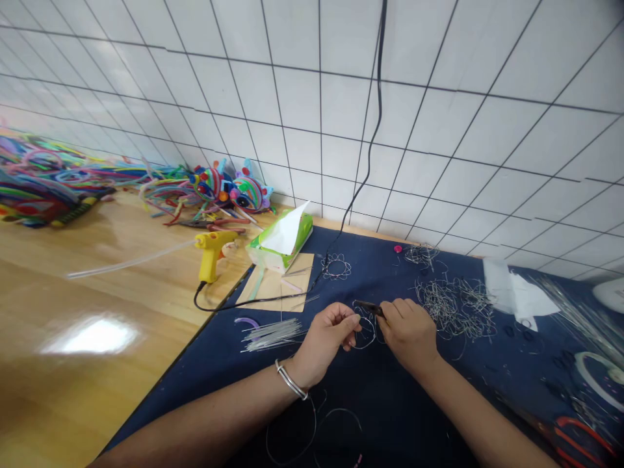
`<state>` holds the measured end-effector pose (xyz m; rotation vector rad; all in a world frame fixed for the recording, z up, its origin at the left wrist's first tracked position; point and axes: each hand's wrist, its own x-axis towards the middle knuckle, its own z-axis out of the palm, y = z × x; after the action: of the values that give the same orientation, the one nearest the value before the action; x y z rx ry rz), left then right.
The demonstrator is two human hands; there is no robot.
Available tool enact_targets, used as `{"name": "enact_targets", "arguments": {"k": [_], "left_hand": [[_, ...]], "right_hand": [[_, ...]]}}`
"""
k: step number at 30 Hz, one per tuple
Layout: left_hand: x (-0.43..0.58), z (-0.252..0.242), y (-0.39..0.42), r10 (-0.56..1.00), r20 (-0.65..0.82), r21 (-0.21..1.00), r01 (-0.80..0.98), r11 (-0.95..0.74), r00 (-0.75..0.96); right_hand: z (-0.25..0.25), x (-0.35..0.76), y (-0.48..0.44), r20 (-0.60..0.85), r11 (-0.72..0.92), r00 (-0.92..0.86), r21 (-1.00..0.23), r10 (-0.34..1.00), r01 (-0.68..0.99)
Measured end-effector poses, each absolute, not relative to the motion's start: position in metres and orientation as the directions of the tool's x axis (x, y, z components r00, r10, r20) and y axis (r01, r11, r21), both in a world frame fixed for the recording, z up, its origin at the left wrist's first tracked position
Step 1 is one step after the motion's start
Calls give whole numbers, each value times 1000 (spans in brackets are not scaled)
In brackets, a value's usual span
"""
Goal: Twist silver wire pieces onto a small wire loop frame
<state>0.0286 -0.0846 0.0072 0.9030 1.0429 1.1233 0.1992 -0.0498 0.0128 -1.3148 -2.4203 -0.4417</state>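
Observation:
A thin wire ring (373, 338) with small loops is pinched between the thumb and fingers of my left hand (336, 328). My right hand (407, 328) is wrapped round a pair of dark pliers (369, 307), whose jaws point left over the top of the ring. Whether the jaws grip the wire is too small to tell. Just beyond my hands lies a flower-shaped wire piece (336, 266). Straight cut wires (273, 335) lie in a bundle left of my left hand, and a tangle of bent wire (458, 307) is right of my right hand.
A yellow glue gun (209, 253) stands on the wooden table (146, 312), its black cord crossing the blue cloth (205, 383). A tissue pack (283, 240) sits behind. Colourful pipe cleaners (43, 188) fill the far left. Red-handled scissors (580, 439) lie at lower right.

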Motion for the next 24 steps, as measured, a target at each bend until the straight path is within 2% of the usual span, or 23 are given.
{"name": "enact_targets", "arguments": {"k": [13,18,24], "left_hand": [[22,9,-82,993,-77,996,-30,80,86],[16,11,-75,983,-46,998,55,36,179],[6,16,-66,912,-114,976,217,29,395]], "right_hand": [[13,200,-53,395,522,-494,42,774,852],[17,211,-43,250,592,-553,-119,795,797],[28,226,-33,35,633,-659,-319,752,706]]}}
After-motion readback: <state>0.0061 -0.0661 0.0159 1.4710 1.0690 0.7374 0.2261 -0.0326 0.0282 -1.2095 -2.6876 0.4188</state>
